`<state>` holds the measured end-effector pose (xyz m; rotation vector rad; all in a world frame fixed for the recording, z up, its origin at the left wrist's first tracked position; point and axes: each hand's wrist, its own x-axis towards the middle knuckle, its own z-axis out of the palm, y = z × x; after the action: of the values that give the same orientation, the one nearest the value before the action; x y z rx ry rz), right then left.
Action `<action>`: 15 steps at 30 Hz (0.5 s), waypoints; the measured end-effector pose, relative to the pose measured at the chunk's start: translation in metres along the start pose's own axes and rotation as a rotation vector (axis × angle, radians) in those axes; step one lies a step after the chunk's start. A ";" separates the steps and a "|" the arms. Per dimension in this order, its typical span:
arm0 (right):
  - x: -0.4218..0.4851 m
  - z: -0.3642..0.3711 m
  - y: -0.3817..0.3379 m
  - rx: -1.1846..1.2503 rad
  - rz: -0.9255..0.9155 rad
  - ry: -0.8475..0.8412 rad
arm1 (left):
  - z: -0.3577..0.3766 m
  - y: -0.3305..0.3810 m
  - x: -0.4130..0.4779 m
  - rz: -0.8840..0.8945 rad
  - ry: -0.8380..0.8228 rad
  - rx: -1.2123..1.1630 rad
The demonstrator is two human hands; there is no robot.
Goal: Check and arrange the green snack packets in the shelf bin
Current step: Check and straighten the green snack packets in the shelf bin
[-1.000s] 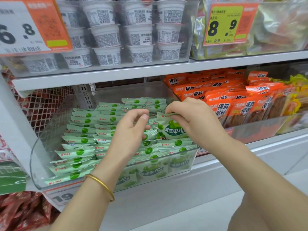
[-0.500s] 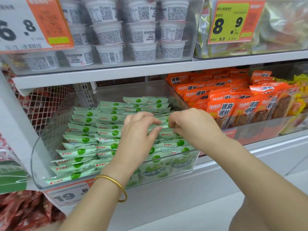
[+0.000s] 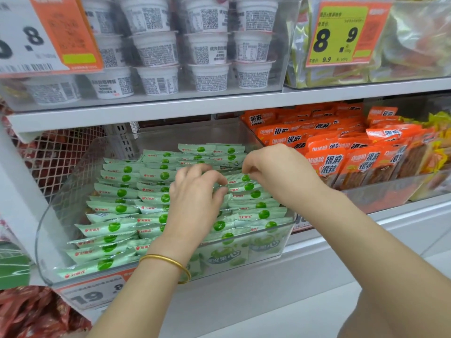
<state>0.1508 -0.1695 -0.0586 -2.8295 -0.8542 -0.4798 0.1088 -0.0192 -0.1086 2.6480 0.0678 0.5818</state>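
— Location, grip?
— Green snack packets point(image 3: 114, 226) are filed in the clear bin point(image 3: 48, 230), lower centre. Left hand point(image 3: 195, 203) and right hand point(image 3: 278, 172) are curled onto their tops; a pinch cannot be confirmed.
— Handling?
— Judged light, soft, slippery; best taken by crimped edges.

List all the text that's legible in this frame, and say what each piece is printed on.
"8.9", with a small "9.9": yellow price tag.
".8", first digit cut off: orange-and-white price tag.
"19 .8": price label below the clear bin.
"很麻很辣": orange packets.
"滋果心", first character unclear: green packets, front faces.
Too small to read: white cups' print, the tags' fine print, the green packets' red logo.
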 end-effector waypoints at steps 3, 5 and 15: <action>0.007 0.010 -0.007 -0.073 0.008 -0.206 | 0.002 0.002 0.002 -0.001 -0.039 0.017; 0.010 0.015 -0.008 -0.105 0.031 -0.248 | 0.003 0.002 0.003 -0.002 -0.052 0.028; 0.002 0.010 -0.005 0.000 0.007 0.038 | 0.001 -0.005 0.009 -0.003 -0.062 -0.099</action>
<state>0.1518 -0.1621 -0.0669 -2.8134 -0.8365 -0.5308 0.1179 -0.0144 -0.1081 2.5668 0.0237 0.4887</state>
